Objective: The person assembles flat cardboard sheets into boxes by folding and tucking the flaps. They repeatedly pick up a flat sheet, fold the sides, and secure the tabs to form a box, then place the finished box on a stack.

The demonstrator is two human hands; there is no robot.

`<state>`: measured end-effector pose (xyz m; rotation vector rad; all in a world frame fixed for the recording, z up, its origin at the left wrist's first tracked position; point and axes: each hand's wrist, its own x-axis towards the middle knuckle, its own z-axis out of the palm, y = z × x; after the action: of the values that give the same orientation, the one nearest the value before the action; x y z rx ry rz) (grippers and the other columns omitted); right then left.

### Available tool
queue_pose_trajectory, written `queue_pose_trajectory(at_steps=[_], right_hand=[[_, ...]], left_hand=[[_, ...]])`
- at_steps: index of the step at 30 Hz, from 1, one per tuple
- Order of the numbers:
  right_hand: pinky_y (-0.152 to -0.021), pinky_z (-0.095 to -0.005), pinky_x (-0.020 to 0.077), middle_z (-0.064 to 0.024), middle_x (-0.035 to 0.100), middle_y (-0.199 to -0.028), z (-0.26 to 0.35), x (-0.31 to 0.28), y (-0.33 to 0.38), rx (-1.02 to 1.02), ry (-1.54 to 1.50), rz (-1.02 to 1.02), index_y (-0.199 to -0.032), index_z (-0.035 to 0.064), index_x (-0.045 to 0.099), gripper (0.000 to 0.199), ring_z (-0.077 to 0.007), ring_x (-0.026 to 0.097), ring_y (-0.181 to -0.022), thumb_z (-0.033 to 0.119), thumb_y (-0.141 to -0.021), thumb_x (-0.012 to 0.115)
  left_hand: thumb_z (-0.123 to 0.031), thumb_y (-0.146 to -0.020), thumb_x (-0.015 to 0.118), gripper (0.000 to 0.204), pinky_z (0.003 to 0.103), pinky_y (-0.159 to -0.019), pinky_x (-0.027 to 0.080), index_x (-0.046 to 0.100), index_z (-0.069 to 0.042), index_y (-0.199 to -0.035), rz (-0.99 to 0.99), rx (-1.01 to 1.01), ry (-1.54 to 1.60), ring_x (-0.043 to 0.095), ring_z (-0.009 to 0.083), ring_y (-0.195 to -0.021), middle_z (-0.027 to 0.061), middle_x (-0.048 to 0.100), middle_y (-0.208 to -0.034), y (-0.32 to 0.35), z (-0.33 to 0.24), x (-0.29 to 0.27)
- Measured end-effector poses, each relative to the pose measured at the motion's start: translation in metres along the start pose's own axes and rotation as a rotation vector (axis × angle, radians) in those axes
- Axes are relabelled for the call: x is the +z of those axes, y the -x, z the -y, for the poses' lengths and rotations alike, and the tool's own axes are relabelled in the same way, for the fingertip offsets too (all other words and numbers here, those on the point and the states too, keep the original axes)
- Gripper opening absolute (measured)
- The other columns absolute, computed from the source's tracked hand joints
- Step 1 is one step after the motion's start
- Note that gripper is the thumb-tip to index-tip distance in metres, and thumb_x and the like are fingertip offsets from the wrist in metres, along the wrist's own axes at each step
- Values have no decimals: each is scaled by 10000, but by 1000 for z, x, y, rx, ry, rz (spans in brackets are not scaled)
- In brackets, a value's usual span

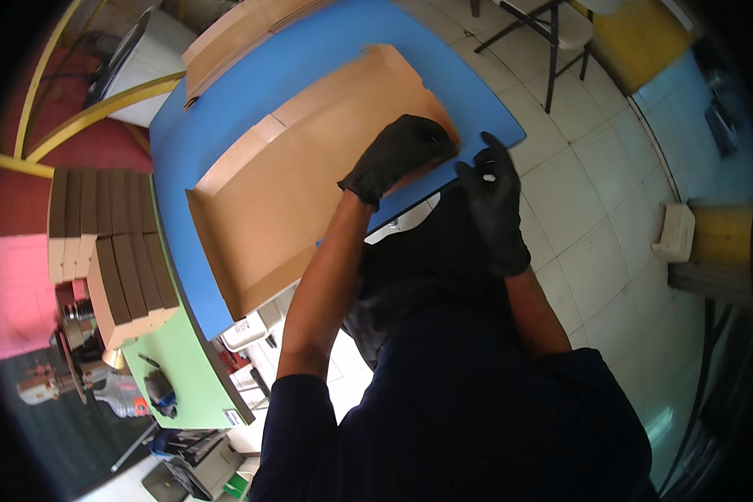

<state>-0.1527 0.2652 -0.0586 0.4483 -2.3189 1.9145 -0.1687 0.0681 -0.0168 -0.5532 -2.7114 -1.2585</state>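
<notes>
A long brown cardboard box (pixel 259 188), shallow with raised side walls, lies tilted across the blue table. My left hand (pixel 406 155), in a black glove, reaches over the box to its right end. Its fingers are bent around the wall at the near right corner and partly hidden there. Just right of that corner, past the table edge, my right hand (pixel 495 205) hovers in a black glove. Its thumb and fingers are apart, and I make out nothing held in it. A small pale spot shows between those fingers.
The blue table (pixel 180 138) carries a stack of flat cardboard (pixel 234 42) at its far left. Folded brown boxes (pixel 113 243) are piled on a green table (pixel 192 376) at left, near a dark tape dispenser-like object (pixel 160 391). A chair (pixel 552 29) stands beyond, on the tiled floor.
</notes>
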Motion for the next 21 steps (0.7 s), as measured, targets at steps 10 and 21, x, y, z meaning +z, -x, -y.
queue_pose_trajectory(at_steps=[10, 21], right_hand=[[-612, -266, 498, -22, 647, -839, 8, 18, 5, 309, -375, -62, -1238, -21, 608, 413, -87, 607, -696, 121, -897, 794], [-594, -262, 477, -36, 650, -826, -14, 26, 8, 392, -662, -192, -1261, -12, 601, 509, -115, 597, -648, 85, -826, 846]], left_hand=[[-242, -854, 744, 277, 331, -763, 507, 756, 34, -881, 199, -208, 349, 652, 196, -772, 114, 718, -812, -27, -3, -4], [-257, -915, 682, 309, 344, -670, 481, 717, 48, -886, 59, -409, 210, 589, 181, -708, 104, 649, -759, -30, -13, 0]])
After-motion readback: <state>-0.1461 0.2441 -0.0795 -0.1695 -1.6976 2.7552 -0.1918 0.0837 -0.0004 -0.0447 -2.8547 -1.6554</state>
